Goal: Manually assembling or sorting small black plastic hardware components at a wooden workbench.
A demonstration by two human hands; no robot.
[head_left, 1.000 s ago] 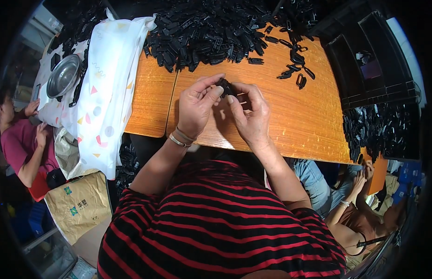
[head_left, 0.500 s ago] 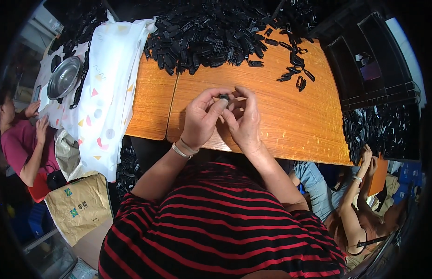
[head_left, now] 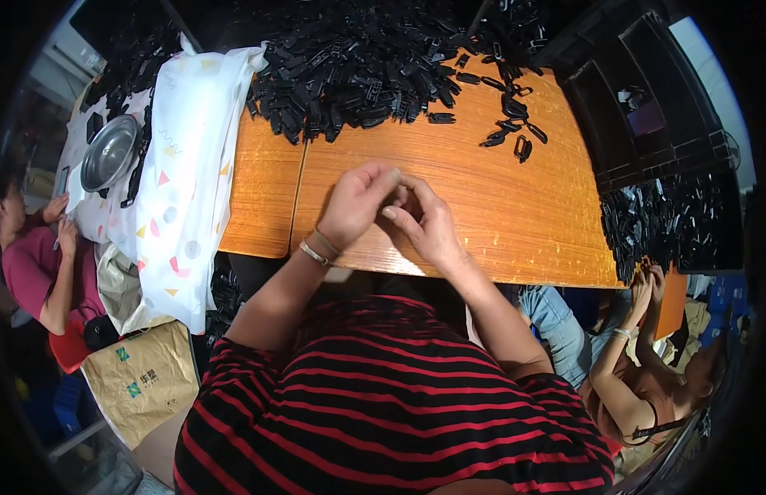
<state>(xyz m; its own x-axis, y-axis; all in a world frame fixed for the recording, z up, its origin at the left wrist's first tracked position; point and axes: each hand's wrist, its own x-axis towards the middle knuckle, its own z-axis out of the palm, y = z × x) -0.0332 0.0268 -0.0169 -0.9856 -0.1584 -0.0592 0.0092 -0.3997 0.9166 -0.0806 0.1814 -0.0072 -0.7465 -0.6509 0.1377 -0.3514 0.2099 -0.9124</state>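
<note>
Over the wooden table, my left hand (head_left: 356,205) and my right hand (head_left: 432,224) meet with their fingertips close together. The left fingers are curled and closed, thumb pressed to the index finger. My right fingers bend in toward the left hand, the thumb drawn near them. Whatever lies between the two hands is hidden by the fingers. Beyond them a large heap of black plastic clip-like parts (head_left: 341,87) covers the far side of the table. A smaller scatter of the same black parts (head_left: 511,107) lies to the far right.
A patterned white plastic sheet (head_left: 181,190) hangs over the table's left side, beside a metal bowl (head_left: 109,153). At right stand a black crate (head_left: 638,107) and more black parts (head_left: 655,223). Co-workers sit at left (head_left: 49,272) and right (head_left: 630,371). A brown paper bag (head_left: 143,379) is lower left.
A small dark piece showed between my fingertips before; now it is out of sight. My left fingers have curled over more, and my right thumb has shifted. The view has tilted slightly.
</note>
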